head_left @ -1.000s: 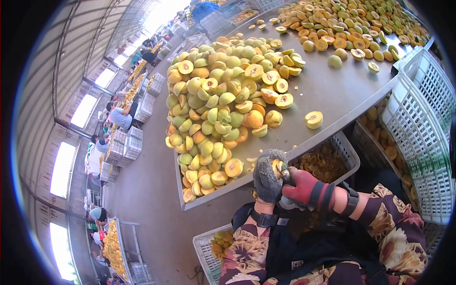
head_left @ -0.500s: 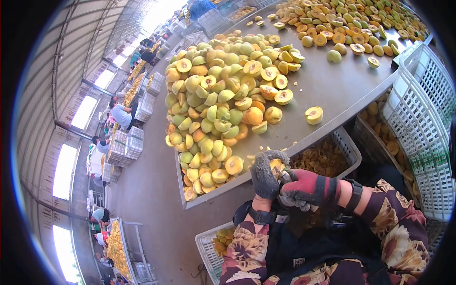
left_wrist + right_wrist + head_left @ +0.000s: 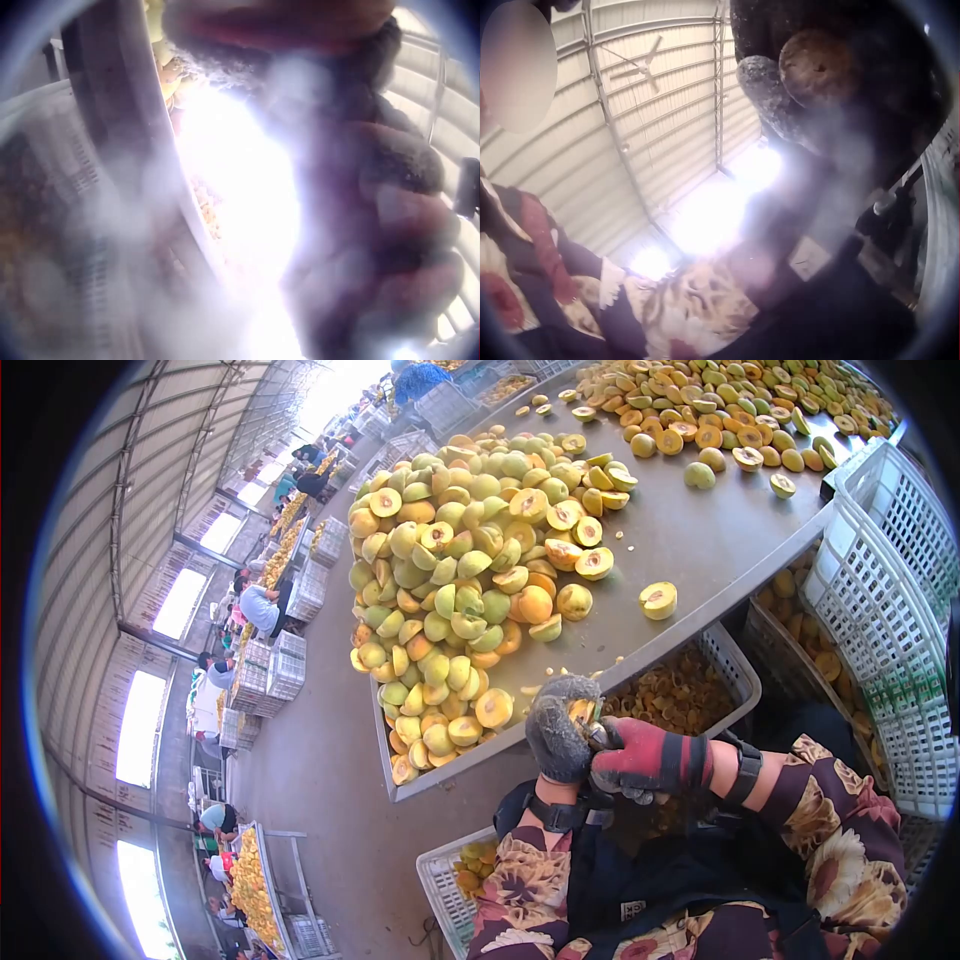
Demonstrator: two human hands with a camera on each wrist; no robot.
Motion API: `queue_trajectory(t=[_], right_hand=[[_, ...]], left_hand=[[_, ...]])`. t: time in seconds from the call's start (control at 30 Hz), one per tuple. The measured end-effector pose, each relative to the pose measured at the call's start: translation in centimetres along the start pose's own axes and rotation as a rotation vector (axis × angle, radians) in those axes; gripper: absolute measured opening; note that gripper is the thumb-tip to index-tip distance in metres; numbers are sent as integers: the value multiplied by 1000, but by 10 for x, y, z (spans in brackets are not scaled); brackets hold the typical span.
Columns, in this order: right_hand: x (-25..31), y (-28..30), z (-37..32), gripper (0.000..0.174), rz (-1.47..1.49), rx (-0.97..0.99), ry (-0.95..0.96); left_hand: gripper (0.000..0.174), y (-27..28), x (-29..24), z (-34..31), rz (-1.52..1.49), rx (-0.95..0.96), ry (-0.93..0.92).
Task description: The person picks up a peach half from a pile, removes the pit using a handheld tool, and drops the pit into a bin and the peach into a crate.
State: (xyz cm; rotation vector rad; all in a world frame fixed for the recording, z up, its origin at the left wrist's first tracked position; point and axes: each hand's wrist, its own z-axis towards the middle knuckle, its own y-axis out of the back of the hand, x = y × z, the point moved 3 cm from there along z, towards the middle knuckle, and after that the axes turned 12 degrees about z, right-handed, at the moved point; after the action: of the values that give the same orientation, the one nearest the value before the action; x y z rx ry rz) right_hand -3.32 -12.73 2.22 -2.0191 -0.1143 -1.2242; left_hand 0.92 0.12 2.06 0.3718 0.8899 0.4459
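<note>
In the head view my left hand [image 3: 560, 730], in a fuzzy grey glove, grips a yellow peach half [image 3: 581, 710] near the table's front edge. My right hand [image 3: 652, 756], in a red and dark grey glove, curls round a small metal tool [image 3: 598, 734] held right at the fruit; most of the tool is hidden by the fingers. The left wrist view is washed out by glare, with gloved fingers [image 3: 409, 214] curled at its right side. In the right wrist view a round, brownish cut face [image 3: 817, 67] shows beside dark gloves.
A large heap of peach halves [image 3: 470, 570] covers the left of the metal table [image 3: 690, 540], with another pile [image 3: 740, 410] at the far right. Below the edge stands a crate [image 3: 742, 678] of peelings or scraps. White crates [image 3: 890, 630] rise at the right; another [image 3: 440, 880] sits lower left.
Both hands stay together at the peach half, having shifted slightly left in the head view. The fruit in the left hand has tilted a little. The heaps look the same.
</note>
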Motion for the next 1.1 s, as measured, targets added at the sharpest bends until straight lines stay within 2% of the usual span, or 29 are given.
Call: queue_trajectory(t=[0.1,0.17,0.27,0.37,0.47,0.57,0.67,0.7,0.77,0.83,0.87,0.97,1.07,1.1], right_hand=[[-6,5,3,15,-3,-8,-43],[-12,8,5,15,89,54,-75],[-12,10,0,15,476,280,-270],[-4,5,-2,14,261,119,-274],[-13,9,8,17,-83,7,-35],[-4,4,-4,18,250,85,-265],[-29,9,7,16,975,460,-474],[-30,12,8,17,879,425,-445],[-21,12,4,21,689,349,-389],[0,8,-3,21,185,137,-306],[8,7,-4,21,-65,32,-260],[3,10,3,27,-294,-72,-19],[-8,15,12,33,-562,-142,142],[-9,16,13,33,-698,-179,142]], left_hand=[[37,7,-3,7,180,181,-128],[38,8,-10,9,94,204,-58],[35,10,-12,8,62,189,-24],[33,10,-11,8,125,192,-97],[32,11,-10,11,81,280,-116],[28,8,-8,6,117,200,-127],[23,6,-6,4,29,135,-62],[22,4,-4,4,-36,134,-25],[22,7,-6,6,66,214,-78],[22,8,-5,10,75,285,-67],[23,8,-2,10,32,316,-27],[24,1,22,3,-144,383,131],[24,-6,39,-3,-419,408,357],[23,-9,40,-4,-522,411,442]])
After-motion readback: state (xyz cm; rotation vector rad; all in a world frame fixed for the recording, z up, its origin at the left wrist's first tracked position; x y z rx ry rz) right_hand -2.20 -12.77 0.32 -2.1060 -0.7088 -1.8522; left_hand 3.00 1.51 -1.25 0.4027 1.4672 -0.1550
